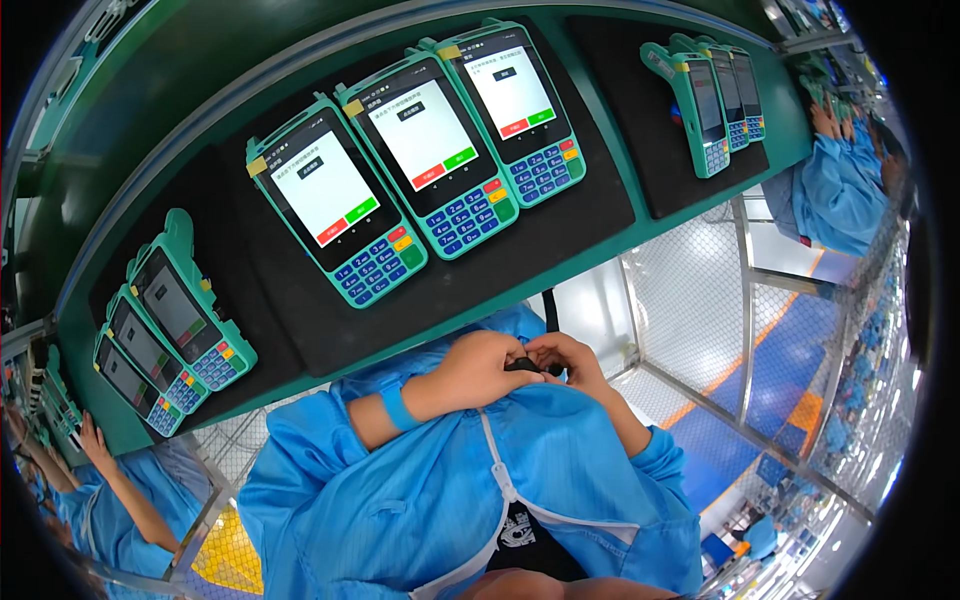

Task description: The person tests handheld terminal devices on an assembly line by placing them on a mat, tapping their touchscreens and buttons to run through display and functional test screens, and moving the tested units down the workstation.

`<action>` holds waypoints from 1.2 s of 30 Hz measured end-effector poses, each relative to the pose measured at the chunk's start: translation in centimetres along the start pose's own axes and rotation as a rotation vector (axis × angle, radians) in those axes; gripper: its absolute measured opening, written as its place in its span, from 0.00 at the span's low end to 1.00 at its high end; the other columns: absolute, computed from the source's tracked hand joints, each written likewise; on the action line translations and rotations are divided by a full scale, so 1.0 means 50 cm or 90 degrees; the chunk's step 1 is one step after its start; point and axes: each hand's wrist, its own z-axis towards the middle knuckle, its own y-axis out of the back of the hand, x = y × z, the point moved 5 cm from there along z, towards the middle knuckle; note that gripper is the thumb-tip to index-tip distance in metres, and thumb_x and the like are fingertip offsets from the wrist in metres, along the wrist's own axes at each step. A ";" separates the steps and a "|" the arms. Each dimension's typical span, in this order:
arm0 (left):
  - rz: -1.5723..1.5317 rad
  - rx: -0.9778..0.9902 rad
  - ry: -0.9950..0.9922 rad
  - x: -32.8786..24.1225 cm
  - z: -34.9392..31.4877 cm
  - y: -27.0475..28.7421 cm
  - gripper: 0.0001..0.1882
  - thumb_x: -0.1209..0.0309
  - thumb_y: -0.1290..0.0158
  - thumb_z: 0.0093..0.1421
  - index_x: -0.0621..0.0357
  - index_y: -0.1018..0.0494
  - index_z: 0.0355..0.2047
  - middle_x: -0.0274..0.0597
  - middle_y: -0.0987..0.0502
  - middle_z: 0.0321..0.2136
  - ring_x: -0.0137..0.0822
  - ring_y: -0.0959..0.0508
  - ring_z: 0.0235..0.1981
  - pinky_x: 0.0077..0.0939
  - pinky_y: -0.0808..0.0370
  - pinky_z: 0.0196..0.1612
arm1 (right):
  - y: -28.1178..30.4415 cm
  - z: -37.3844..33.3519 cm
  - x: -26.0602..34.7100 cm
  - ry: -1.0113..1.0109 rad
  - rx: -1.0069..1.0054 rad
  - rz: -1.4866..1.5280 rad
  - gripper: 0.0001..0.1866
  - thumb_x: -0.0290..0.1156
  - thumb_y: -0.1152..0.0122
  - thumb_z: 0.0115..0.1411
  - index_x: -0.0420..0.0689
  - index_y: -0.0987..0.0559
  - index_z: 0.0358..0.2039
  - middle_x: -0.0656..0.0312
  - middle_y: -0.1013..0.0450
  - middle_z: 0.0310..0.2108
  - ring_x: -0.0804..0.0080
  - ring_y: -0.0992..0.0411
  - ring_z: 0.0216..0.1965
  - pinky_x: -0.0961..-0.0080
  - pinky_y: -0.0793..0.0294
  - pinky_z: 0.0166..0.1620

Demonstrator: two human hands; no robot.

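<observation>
Fingers curled in, tips nearly together: my left hand (470,372) and right hand (577,357) meet in front of the blue jacket (390,500), just off the near edge of the bench, pinching a small black item (520,365) between them. Fingers cover most of it, so I can't say from my end what it is. Black strap (551,310) shows just above the right hand.

Surface: green bench (786,130), black mats (605,180), then nine green card terminals. Middle three (425,150) face up, screens lit, red and green buttons showing; left three (180,315) and right three (708,115) sit closely side by side.

Room: blue floor (710,455) with orange markings, metal-framed mesh (690,300), right co-worker (845,195) in blue, left co-worker (130,500) also in blue, one hand near the bench.
</observation>
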 end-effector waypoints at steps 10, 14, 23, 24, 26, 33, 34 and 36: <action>0.139 0.057 -0.029 -0.010 0.053 -0.045 0.20 0.54 0.35 0.53 0.62 0.21 0.27 0.50 0.21 0.22 0.48 0.20 0.25 0.37 0.27 0.28 | 0.054 -0.021 0.016 -0.090 0.094 -0.152 0.20 0.29 0.33 0.57 0.40 0.26 0.49 0.58 0.22 0.37 0.71 0.22 0.40 0.71 0.23 0.46; 0.163 0.114 -0.039 0.013 0.030 -0.002 0.21 0.54 0.37 0.55 0.62 0.22 0.24 0.50 0.23 0.21 0.46 0.23 0.23 0.38 0.29 0.27 | 0.003 -0.002 0.021 -0.053 0.146 -0.191 0.20 0.29 0.34 0.61 0.44 0.28 0.52 0.61 0.22 0.37 0.75 0.24 0.38 0.74 0.24 0.42; 0.215 0.003 -0.102 0.025 -0.035 0.027 0.17 0.57 0.42 0.61 0.61 0.20 0.31 0.50 0.21 0.22 0.45 0.21 0.25 0.37 0.26 0.29 | -0.065 0.090 0.067 0.041 0.269 -0.560 0.15 0.42 0.41 0.63 0.45 0.28 0.42 0.50 0.24 0.34 0.46 0.25 0.37 0.56 0.26 0.38; 0.229 -0.018 -0.173 0.019 -0.032 0.030 0.17 0.57 0.42 0.62 0.61 0.20 0.31 0.49 0.23 0.20 0.45 0.21 0.24 0.38 0.26 0.29 | -0.061 0.095 0.101 -0.038 0.325 -0.606 0.17 0.43 0.40 0.62 0.45 0.25 0.45 0.51 0.23 0.35 0.50 0.24 0.38 0.58 0.25 0.39; 0.278 -0.026 -0.198 -0.002 -0.040 0.054 0.20 0.56 0.43 0.63 0.61 0.25 0.43 0.51 0.24 0.30 0.48 0.22 0.34 0.37 0.26 0.39 | -0.065 0.104 0.230 0.107 0.330 -0.568 0.17 0.41 0.38 0.62 0.45 0.24 0.46 0.52 0.22 0.36 0.53 0.23 0.38 0.60 0.24 0.39; -0.015 0.131 -0.179 -0.093 -0.228 0.188 0.17 0.64 0.47 0.67 0.65 0.26 0.49 0.51 0.23 0.47 0.43 0.24 0.51 0.35 0.28 0.55 | 0.005 0.185 0.462 0.649 -0.396 -0.615 0.27 0.27 0.34 0.56 0.39 0.28 0.56 0.48 0.30 0.54 0.51 0.30 0.54 0.62 0.29 0.54; -0.084 0.079 -0.203 -0.128 -0.259 0.210 0.15 0.67 0.46 0.67 0.65 0.25 0.47 0.51 0.23 0.48 0.41 0.24 0.52 0.35 0.28 0.56 | 0.033 0.224 0.430 0.544 -0.380 -0.462 0.31 0.29 0.34 0.57 0.39 0.33 0.60 0.46 0.31 0.56 0.49 0.31 0.56 0.61 0.31 0.56; -0.248 -0.215 -0.273 -0.146 -0.285 0.248 0.21 0.72 0.41 0.61 0.63 0.29 0.54 0.48 0.27 0.50 0.39 0.26 0.53 0.35 0.29 0.57 | 0.039 0.272 0.393 0.448 -0.344 -0.363 0.39 0.34 0.34 0.58 0.38 0.40 0.67 0.43 0.34 0.59 0.47 0.33 0.59 0.61 0.33 0.59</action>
